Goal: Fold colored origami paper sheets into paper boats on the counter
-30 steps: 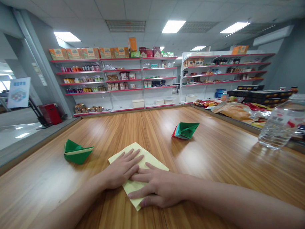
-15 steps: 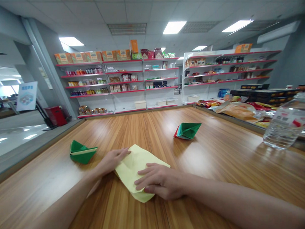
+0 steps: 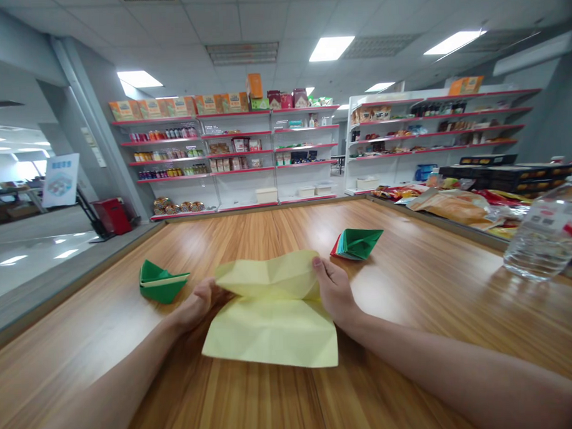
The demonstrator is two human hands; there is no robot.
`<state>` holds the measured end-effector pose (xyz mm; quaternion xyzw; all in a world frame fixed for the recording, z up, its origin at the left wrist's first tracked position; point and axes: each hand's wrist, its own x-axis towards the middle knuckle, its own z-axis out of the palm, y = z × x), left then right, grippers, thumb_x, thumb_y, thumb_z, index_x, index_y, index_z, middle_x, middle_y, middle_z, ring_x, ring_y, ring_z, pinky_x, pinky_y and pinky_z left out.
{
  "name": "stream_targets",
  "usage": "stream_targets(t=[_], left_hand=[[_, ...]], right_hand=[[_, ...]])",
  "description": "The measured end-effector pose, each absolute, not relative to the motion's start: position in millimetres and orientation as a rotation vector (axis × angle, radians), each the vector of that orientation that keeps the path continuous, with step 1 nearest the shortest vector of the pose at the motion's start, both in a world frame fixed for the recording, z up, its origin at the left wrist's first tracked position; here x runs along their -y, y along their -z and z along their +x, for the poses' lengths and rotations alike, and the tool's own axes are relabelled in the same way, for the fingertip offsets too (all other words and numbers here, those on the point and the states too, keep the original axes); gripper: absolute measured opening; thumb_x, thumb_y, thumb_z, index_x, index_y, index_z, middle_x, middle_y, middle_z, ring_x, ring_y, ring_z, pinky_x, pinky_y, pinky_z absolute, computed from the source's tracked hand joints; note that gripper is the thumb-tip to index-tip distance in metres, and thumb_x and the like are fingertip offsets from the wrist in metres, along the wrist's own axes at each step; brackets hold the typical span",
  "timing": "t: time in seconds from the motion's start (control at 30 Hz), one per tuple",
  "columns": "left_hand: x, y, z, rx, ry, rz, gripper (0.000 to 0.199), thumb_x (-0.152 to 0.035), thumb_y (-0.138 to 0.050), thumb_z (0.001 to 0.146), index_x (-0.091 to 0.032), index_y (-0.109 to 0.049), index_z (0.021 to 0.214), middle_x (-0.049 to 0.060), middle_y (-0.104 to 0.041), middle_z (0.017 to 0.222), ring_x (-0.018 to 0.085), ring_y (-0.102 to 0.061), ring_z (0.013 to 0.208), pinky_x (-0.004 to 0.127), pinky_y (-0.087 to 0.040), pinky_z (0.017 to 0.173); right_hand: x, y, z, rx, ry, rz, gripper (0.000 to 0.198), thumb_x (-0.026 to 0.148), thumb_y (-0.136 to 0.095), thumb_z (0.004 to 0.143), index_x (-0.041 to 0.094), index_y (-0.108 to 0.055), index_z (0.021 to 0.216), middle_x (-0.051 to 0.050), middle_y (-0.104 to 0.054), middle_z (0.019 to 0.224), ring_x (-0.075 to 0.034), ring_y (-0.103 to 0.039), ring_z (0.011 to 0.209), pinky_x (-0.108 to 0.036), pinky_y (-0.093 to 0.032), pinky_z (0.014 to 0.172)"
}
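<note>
A creased sheet of pale yellow paper (image 3: 271, 331) is held in front of me, its far half raised and its near half sloping toward me. My right hand (image 3: 335, 291) pinches the sheet's right edge, thumb on top. On the opposite edge, my left hand (image 3: 202, 302) is closed on the paper, with its fingertips partly hidden behind it. Left of the sheet lies a green folded paper boat (image 3: 164, 282) with a pale strip. Beyond my right hand sits another folded paper piece (image 3: 357, 244), green with red and light blue layers.
The wooden table (image 3: 267, 224) has a raised rim. A clear plastic bottle (image 3: 544, 230) stands at the right, near packaged snacks (image 3: 449, 205) and black boxes (image 3: 505, 175). Stocked shelves (image 3: 241, 150) line the back.
The yellow paper was lying on the table under both spread hands. Now it is turned, opened out along its creases and lifted, with a hand closed on each side.
</note>
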<state>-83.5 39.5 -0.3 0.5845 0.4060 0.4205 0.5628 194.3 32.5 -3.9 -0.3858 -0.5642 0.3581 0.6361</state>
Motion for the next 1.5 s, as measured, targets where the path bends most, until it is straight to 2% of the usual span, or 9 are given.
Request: stream_targets(t=[0.13,0.3,0.5,0.9,1.0,1.17,1.3,1.4,1.5], left_hand=[[-41.2,3.6,-75.9,-1.013,-0.906,1.555,0.033,-0.040,-0.071,0.066,-0.014,-0.073,0.086,0.009,-0.072,0.086,0.026,-0.066,0.080,0.033,-0.052,0.067],[-43.5,7.5,-67.4,-1.144,-1.067,1.539,0.029,-0.041,-0.074,0.065,-0.014,-0.072,0.075,0.004,-0.071,0.069,0.015,-0.060,0.057,0.023,-0.044,0.050],[-47.0,14.7,-70.1,-1.104,-1.215,1.392,0.030,-0.043,-0.075,0.066,-0.015,-0.072,0.074,0.004,-0.072,0.071,0.014,-0.061,0.056,0.022,-0.046,0.051],[-62.5,26.7,-72.7,-1.226,-1.453,1.260,0.043,-0.047,-0.065,0.074,-0.009,-0.065,0.092,0.015,-0.071,0.086,0.026,-0.068,0.069,0.041,-0.055,0.064],[-63.2,22.1,-72.8,-1.350,-1.514,1.272,0.043,-0.037,-0.068,0.072,-0.008,-0.062,0.103,0.019,-0.067,0.101,0.032,-0.067,0.087,0.050,-0.053,0.077],[-52.7,8.4,-71.6,-1.685,-1.571,2.060,0.049,-0.028,-0.065,0.077,-0.018,-0.056,0.124,0.012,-0.045,0.139,0.032,-0.030,0.136,0.052,-0.021,0.112],[-49.6,12.4,-72.9,-1.239,-0.865,2.513,0.053,-0.034,-0.054,0.087,-0.021,-0.045,0.137,0.010,-0.044,0.142,0.026,-0.039,0.132,0.041,-0.032,0.110],[-49.6,18.5,-75.3,-1.181,-0.675,2.545,0.079,-0.037,-0.060,0.083,-0.021,-0.019,0.148,0.012,-0.022,0.153,0.029,-0.023,0.139,0.046,-0.027,0.112],[-48.3,15.1,-76.0,-1.215,-0.838,2.635,0.061,-0.033,-0.056,0.087,-0.027,-0.033,0.143,0.006,-0.013,0.155,0.030,-0.006,0.142,0.051,-0.020,0.112]], right_hand=[[-37.7,4.9,198.3,1.344,-0.666,-0.957,0.042,0.054,-0.041,0.090,0.017,-0.055,0.077,-0.002,-0.054,0.068,-0.015,-0.051,0.061,-0.025,-0.042,0.054],[-27.6,2.3,199.4,1.552,-0.047,-0.882,0.046,0.036,-0.062,0.081,0.020,-0.042,0.119,-0.012,-0.051,0.111,-0.024,-0.051,0.102,-0.041,-0.046,0.085],[-14.2,3.0,198.3,1.988,0.259,-0.567,0.019,0.007,-0.049,0.085,0.021,-0.052,0.096,-0.004,-0.053,0.084,-0.019,-0.053,0.083,-0.034,-0.046,0.074],[-12.3,-2.3,196.4,2.650,-0.058,-0.712,0.027,0.029,-0.053,0.087,0.018,-0.065,0.108,-0.009,-0.063,0.106,-0.022,-0.056,0.099,-0.036,-0.043,0.090],[-8.1,-7.6,197.5,2.684,-0.136,-0.716,0.032,0.034,-0.057,0.083,0.020,-0.066,0.111,-0.009,-0.061,0.108,-0.022,-0.056,0.099,-0.035,-0.043,0.090],[-6.0,-13.5,198.6,2.744,-0.226,-0.791,0.046,0.048,-0.062,0.077,0.027,-0.062,0.119,-0.007,-0.057,0.106,-0.023,-0.059,0.090,-0.036,-0.047,0.080],[-11.9,-8.1,201.7,2.684,-0.233,-0.893,0.046,0.053,-0.061,0.077,0.028,-0.063,0.116,-0.006,-0.057,0.106,-0.022,-0.061,0.085,-0.036,-0.047,0.077],[-19.3,-2.9,205.7,2.614,-0.253,-0.944,0.039,0.048,-0.061,0.079,0.027,-0.065,0.112,-0.006,-0.057,0.106,-0.022,-0.060,0.092,-0.035,-0.046,0.082],[-24.6,-1.6,208.4,2.594,-0.250,-0.937,0.058,0.050,-0.064,0.075,0.027,-0.054,0.127,-0.010,-0.051,0.125,-0.027,-0.050,0.113,-0.041,-0.040,0.094]])
